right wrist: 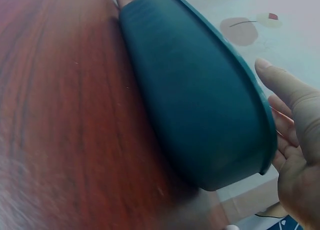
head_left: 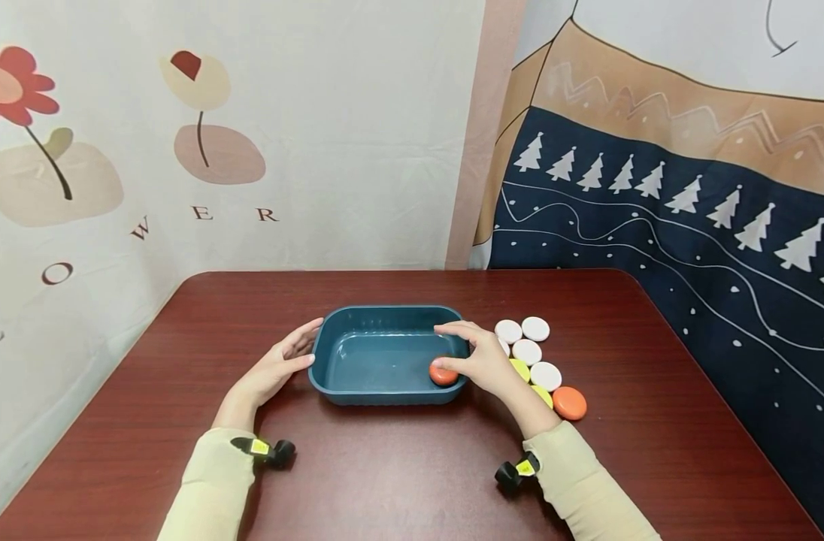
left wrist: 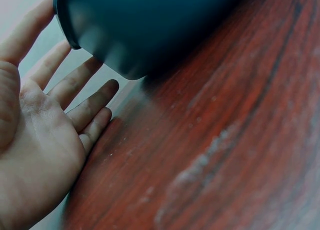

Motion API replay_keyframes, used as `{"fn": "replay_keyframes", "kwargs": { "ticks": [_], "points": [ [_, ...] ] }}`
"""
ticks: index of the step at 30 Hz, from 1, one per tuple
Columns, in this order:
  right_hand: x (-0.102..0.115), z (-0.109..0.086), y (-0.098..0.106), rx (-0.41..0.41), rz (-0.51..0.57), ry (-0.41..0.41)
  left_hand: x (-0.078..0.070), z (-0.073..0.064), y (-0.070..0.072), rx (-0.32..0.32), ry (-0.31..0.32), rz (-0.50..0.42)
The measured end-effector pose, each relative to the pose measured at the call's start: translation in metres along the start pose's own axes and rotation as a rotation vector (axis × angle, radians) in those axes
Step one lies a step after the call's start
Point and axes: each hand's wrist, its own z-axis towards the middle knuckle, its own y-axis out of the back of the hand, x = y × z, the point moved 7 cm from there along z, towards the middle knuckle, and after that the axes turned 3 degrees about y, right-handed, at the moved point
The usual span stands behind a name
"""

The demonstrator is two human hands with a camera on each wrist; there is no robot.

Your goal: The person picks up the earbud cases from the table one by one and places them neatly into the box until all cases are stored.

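A blue-green rectangular basin (head_left: 385, 397) stands on the table. My left hand (head_left: 277, 368) is at its left end, the fingers extended along the outside and the thumb by the rim; the left wrist view shows this hand (left wrist: 45, 120) with its fingers spread beside the wall. At the opposite end, my right hand (head_left: 483, 361) reaches over the rim with thumb and fingers apart. An orange disc (head_left: 444, 375) lies inside the basin, just below that thumb, which partly covers it. In the right wrist view the basin's wall (right wrist: 195, 89) hides the disc.
Right of the basin lie several white discs (head_left: 546, 376), some yellow discs (head_left: 542, 395) partly behind my right wrist, and another orange disc (head_left: 570, 403). The brown table (head_left: 385, 466) meets hanging printed cloths (head_left: 358, 150) at its back.
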Motion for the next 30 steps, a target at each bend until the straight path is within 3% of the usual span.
{"fn": "replay_keyframes", "kwargs": {
  "ticks": [3,11,18,24,30],
  "points": [
    [0.0,0.0,0.005,-0.003,0.013,-0.004,0.0,0.0,0.0,-0.001,0.001,0.001],
    [0.005,0.0,0.021,-0.042,-0.026,0.103,0.0,0.0,0.0,-0.001,0.003,0.008],
    [0.003,0.0,0.04,-0.087,0.01,0.06,0.0,-0.001,0.001,-0.009,0.004,0.01],
    [0.003,0.0,0.057,-0.117,0.018,0.075,0.001,-0.001,0.002,-0.012,0.008,0.015],
    [-0.001,-0.003,0.072,-0.164,-0.004,0.01,0.001,0.0,0.001,-0.011,0.002,0.017]
  ]
}}
